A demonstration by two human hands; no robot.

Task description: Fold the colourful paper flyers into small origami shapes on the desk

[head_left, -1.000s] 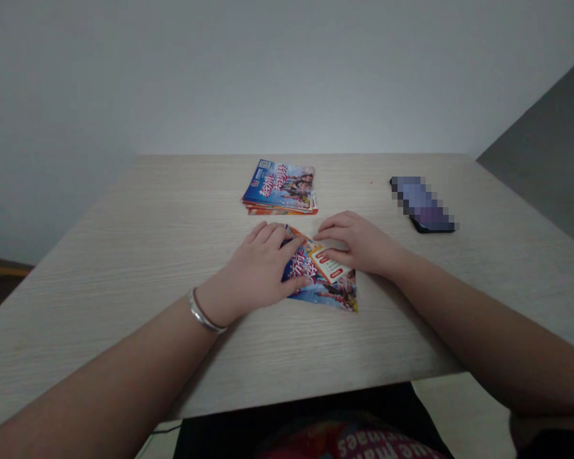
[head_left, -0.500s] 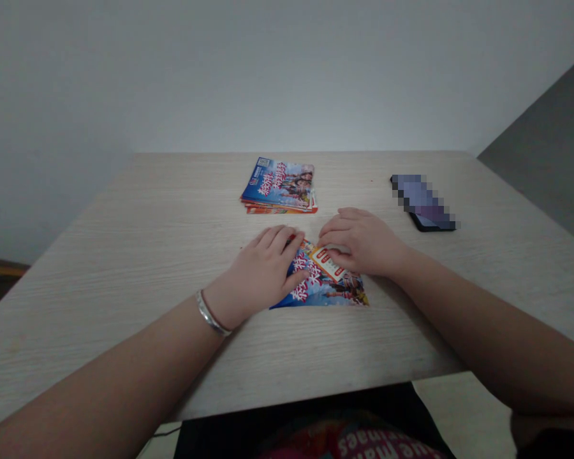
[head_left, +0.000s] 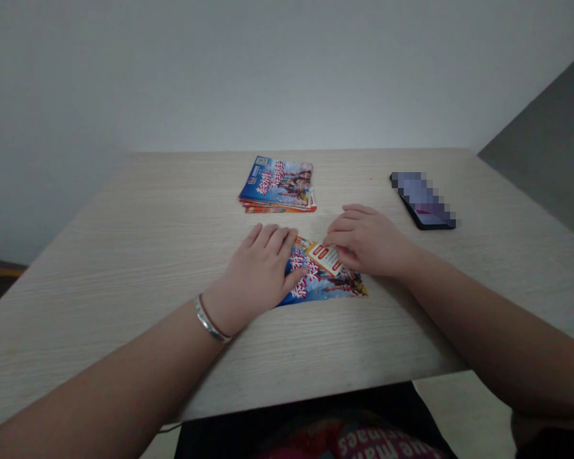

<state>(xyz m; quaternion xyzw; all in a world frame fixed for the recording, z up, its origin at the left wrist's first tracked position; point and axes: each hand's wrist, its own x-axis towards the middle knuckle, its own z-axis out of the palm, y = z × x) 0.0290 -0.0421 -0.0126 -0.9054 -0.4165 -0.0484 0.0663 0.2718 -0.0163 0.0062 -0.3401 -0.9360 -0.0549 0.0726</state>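
Note:
A blue printed leaflet [head_left: 323, 291] with white and red lettering lies on the table in front of me. One top part is folded over and shows an orange and white printed panel [head_left: 325, 256]. My left hand [head_left: 258, 271], with a silver bracelet at the wrist, rests flat over the leaflet's left side, fingers stretched out and thumb on the print. At the folded panel's right end, my right hand [head_left: 369, 239] has curled fingers, with thumb and index finger close together on the paper. The right hand covers part of the leaflet's upper right edge.
Behind my hands is a stack of similar leaflets [head_left: 278, 183], slightly uneven at its edges. A phone [head_left: 423, 201] lies at the right, its screen blurred out. The pale wooden table [head_left: 172, 191] meets a white wall at the back.
My right hand has shifted slightly right and away from my left hand, uncovering more of the folded panel. The left hand stays on the leaflet, its fingers a little more spread.

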